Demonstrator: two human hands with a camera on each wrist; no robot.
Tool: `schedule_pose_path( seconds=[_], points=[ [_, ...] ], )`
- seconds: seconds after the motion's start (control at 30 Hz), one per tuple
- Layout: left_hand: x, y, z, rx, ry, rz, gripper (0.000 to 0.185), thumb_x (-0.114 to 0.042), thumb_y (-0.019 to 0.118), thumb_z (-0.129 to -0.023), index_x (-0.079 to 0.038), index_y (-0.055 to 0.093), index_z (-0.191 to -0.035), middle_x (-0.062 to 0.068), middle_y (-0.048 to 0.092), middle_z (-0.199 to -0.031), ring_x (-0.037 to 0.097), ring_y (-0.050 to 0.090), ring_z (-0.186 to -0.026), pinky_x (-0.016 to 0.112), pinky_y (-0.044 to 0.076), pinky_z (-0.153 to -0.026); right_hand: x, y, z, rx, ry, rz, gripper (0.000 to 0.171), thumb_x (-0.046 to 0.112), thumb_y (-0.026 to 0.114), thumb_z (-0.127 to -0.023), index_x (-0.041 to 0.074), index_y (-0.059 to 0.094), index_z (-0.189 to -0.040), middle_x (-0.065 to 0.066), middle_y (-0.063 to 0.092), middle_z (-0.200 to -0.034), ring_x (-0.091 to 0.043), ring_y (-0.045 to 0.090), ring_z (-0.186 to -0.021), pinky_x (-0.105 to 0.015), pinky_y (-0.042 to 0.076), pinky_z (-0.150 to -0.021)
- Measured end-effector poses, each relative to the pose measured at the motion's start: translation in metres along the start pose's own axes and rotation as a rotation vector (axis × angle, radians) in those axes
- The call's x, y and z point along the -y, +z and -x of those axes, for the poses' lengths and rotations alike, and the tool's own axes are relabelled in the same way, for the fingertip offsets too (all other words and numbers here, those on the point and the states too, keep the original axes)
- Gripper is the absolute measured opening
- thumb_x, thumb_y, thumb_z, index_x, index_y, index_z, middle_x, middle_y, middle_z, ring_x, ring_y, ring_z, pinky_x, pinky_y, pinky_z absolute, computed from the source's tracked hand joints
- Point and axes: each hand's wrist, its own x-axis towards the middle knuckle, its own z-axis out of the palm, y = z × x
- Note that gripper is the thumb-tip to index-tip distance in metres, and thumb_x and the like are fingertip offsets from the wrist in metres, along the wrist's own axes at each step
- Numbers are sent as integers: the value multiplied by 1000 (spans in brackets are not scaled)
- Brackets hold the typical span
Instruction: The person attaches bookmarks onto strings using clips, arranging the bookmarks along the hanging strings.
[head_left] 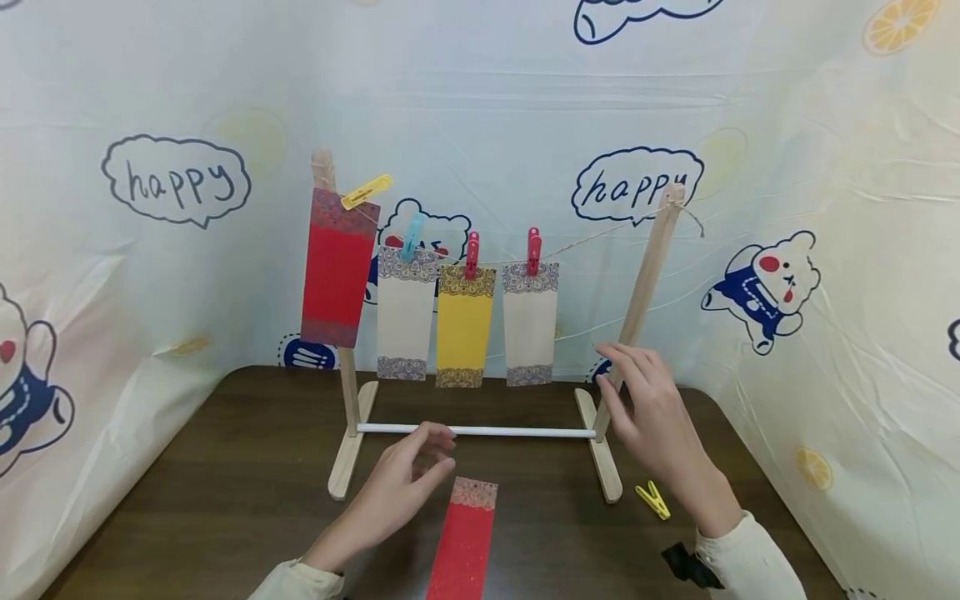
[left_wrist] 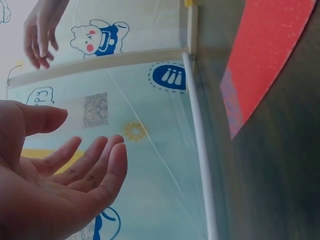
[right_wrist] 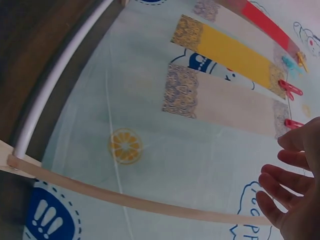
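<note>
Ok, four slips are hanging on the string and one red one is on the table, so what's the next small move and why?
Probably lower the left hand onto the red slip and pick it up: both hands look empty, and the string has free room right of the last peg.

Light is soft, even and fairly bright in all three views, with only faint shadows on the dark table (head_left: 225, 500) and a mild sheen on the wrinkled plastic backdrop (head_left: 862, 292). The head view is sharp at the centre and bends outward at the edges like a wide lens. In the wrist views, the left hand (left_wrist: 55, 185) and right hand (right_wrist: 295, 195) are close, slightly soft, and straight rods curve.
</note>
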Motion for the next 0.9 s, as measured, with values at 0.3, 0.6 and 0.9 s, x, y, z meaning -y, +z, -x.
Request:
schedule_pose_path(
  seconds=[0.3,0.6,0.9],
  points=[
    [8,-3,11,-4,-23,-32,25,-18,69,-95,-22,59,-117,-5,65,-107,13,63,-97,28,53,-76,0,5,31,45,67,12,39,6,69,-90,4,62,-129,-13,63,-125,-28,55,-114,-47,45,-95],
    [22,-1,24,79,-13,-50,23,-22,67,-96,-20,58,-117,-3,64,-108,10,62,-92,27,50,-71,-6,13,62,57,124,12,40,1,71,-88,5,63,-126,-9,64,-123,-24,55,-114,-43,44,-94],
    [32,0,29,201,-6,-47,23,-21,67,-96,-14,59,-117,4,64,-116,9,64,-90,27,51,-73,-5,21,98,72,283,-34,39,2,72,-89,10,63,-126,-2,65,-121,-17,56,-112,-33,47,-88]
  ],
)
